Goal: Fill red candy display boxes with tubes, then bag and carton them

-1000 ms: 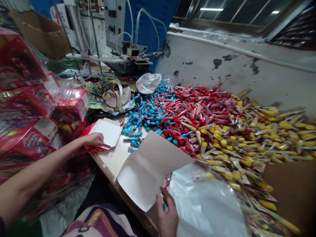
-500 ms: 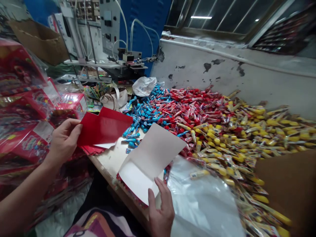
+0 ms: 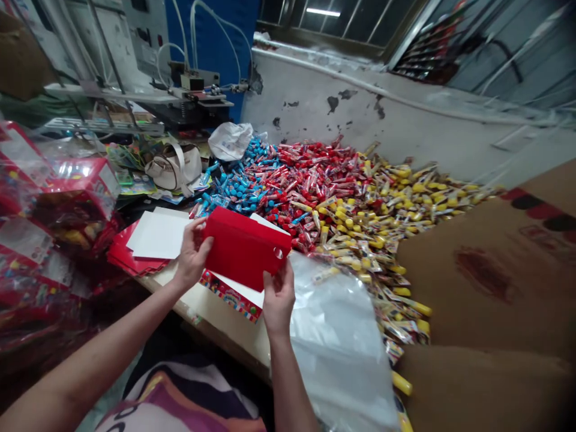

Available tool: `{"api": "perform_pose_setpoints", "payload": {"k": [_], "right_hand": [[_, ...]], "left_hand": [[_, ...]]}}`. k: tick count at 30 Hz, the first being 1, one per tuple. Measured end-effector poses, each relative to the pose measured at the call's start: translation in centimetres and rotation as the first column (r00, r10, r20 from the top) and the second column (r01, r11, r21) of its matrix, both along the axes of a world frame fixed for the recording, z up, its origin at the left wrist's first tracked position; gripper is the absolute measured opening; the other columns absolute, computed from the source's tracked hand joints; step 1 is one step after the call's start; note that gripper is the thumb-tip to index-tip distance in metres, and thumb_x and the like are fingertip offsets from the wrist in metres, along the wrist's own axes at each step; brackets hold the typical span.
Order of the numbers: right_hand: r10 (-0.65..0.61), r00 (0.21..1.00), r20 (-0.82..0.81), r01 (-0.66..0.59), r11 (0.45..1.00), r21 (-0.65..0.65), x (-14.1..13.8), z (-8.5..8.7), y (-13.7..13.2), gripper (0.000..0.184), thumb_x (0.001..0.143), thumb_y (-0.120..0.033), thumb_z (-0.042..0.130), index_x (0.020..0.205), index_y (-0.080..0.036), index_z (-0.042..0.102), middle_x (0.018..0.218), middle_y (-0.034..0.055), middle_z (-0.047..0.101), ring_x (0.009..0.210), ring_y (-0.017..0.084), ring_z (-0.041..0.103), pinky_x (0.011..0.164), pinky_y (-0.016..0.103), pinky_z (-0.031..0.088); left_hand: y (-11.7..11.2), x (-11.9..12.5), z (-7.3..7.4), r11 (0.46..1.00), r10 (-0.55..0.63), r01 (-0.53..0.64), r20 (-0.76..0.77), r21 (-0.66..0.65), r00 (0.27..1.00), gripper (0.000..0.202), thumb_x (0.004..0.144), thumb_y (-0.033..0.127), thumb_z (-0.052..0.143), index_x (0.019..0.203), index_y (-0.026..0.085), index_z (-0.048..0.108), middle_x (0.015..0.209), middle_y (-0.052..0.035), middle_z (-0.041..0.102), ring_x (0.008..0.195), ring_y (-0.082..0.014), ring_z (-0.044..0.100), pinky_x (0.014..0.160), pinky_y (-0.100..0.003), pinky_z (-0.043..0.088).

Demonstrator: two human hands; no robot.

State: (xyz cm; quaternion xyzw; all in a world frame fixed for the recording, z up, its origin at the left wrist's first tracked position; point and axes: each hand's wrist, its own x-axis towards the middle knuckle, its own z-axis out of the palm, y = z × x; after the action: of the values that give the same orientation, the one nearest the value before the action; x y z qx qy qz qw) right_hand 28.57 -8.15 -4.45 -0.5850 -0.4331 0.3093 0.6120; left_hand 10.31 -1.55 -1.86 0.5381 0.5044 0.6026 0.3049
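Observation:
A folded red card panel [image 3: 243, 247] with a round hole near its right end is held level between both hands. My left hand [image 3: 192, 255] pinches its left edge, and my right hand [image 3: 278, 295] grips its lower right corner. Just beneath it on the table lies a printed, colourful carton [image 3: 231, 298] with white inner flaps, partly covered by the red panel. To the left, white card sheets [image 3: 159, 234] rest on a stack of red card pieces [image 3: 128, 255].
Heaps of blue [image 3: 234, 189], red [image 3: 310, 171] and yellow [image 3: 355, 222] wrapped sweets spread across the table's back and right. Clear plastic bags [image 3: 335, 342] lie right of my hands. A brown cardboard box [image 3: 486, 288] stands far right; wrapped red boxes [image 3: 78, 192] are piled left.
My left hand has brought the red panel rightward over the carton. My right hand has left the white flap and now grips the panel's other end. The view has turned right.

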Motion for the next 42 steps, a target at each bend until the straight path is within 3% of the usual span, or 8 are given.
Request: {"api": "perform_pose_setpoints", "payload": {"k": [3,7,12,18,24,31,36,42], "right_hand": [[-0.046,0.993,0.104,0.048,0.999,-0.014,1.7,-1.3,0.4,0.060,0.089,-0.040,0.050,0.143,-0.017,0.036,0.137,0.0148,0.053,0.121,0.022,0.055,0.101,0.038,0.044],[0.071,0.972,0.226,-0.019,0.975,-0.223,2.1,-3.6,-2.1,0.062,0.089,-0.035,0.048,0.145,-0.015,0.032,0.121,0.0153,0.064,0.106,0.023,0.065,0.087,0.035,0.052],[0.284,0.956,0.068,-0.252,0.920,-0.300,0.6,-5.4,-6.4,0.088,0.084,-0.024,0.052,0.152,-0.020,-0.003,0.118,0.0117,0.067,0.094,0.021,0.070,0.077,0.032,0.057],[0.366,0.919,0.147,-0.267,0.851,-0.451,0.6,-6.7,-7.6,0.086,0.075,-0.016,0.059,0.150,-0.022,0.015,0.122,0.0091,0.065,0.106,0.021,0.066,0.090,0.035,0.053],[0.384,0.793,0.473,-0.147,0.874,-0.463,1.2,-5.2,-6.0,0.042,0.085,-0.031,0.057,0.124,-0.018,0.050,0.104,0.0095,0.070,0.095,0.023,0.068,0.078,0.032,0.052],[0.658,0.410,0.631,0.105,0.654,-0.749,0.0,-1.9,-3.5,0.025,0.095,-0.015,0.039,0.104,-0.014,0.062,0.085,0.0132,0.072,0.077,0.023,0.071,0.062,0.028,0.047],[0.664,0.361,0.655,0.147,0.653,-0.743,-0.9,-1.5,-2.8,0.026,0.088,-0.004,0.043,0.105,-0.010,0.062,0.087,0.0174,0.071,0.080,0.026,0.071,0.062,0.030,0.048],[0.569,0.327,0.755,0.165,0.752,-0.638,-0.6,-2.6,-4.0,0.035,0.099,-0.024,0.036,0.132,-0.019,0.047,0.083,0.0086,0.071,0.074,0.022,0.071,0.059,0.026,0.048]], "left_hand": [[1.4,2.4,-1.5,0.995,-0.095,0.098,-0.124,0.016,0.988,0.044,0.087,0.044,0.049,0.122,0.019,0.045,0.118,-0.0102,0.056,0.107,-0.0220,0.056,0.094,-0.034,0.045],[0.6,1.8,-3.8,0.949,-0.270,0.201,-0.298,-0.243,0.916,0.034,0.089,0.041,0.044,0.109,0.015,0.053,0.107,-0.0110,0.063,0.099,-0.0245,0.060,0.090,-0.038,0.047],[-2.9,-1.7,-6.5,0.857,-0.432,0.188,-0.471,-0.479,0.769,0.057,0.089,0.034,0.042,0.142,0.016,0.030,0.119,-0.0140,0.064,0.104,-0.0291,0.064,0.090,-0.042,0.049],[-4.3,-4.3,-7.3,0.766,-0.631,0.388,-0.488,-0.512,0.603,0.060,0.090,0.032,0.041,0.148,0.019,0.028,0.139,-0.0131,0.053,0.122,-0.0266,0.055,0.103,-0.041,0.042],[-4.2,-4.1,-7.4,0.794,-0.603,0.326,-0.597,-0.513,0.530,0.055,0.090,0.043,0.044,0.136,0.013,0.041,0.132,-0.0187,0.055,0.122,-0.0296,0.053,0.103,-0.042,0.041],[-5.1,-0.7,-7.2,0.847,-0.517,0.066,-0.788,-0.527,0.334,0.039,0.096,0.037,0.035,0.128,0.017,0.044,0.109,-0.0155,0.057,0.098,-0.0279,0.062,0.082,-0.039,0.049],[-5.5,0.0,-7.8,0.903,-0.409,0.013,-0.853,-0.429,0.325,0.038,0.096,0.036,0.034,0.126,0.016,0.047,0.112,-0.0158,0.052,0.104,-0.0278,0.057,0.085,-0.039,0.048],[-6.0,-0.3,-9.5,0.952,-0.280,-0.007,-0.879,-0.306,0.386,0.046,0.095,0.036,0.037,0.135,0.014,0.043,0.131,-0.0203,0.045,0.119,-0.0328,0.050,0.097,-0.045,0.044]]}}
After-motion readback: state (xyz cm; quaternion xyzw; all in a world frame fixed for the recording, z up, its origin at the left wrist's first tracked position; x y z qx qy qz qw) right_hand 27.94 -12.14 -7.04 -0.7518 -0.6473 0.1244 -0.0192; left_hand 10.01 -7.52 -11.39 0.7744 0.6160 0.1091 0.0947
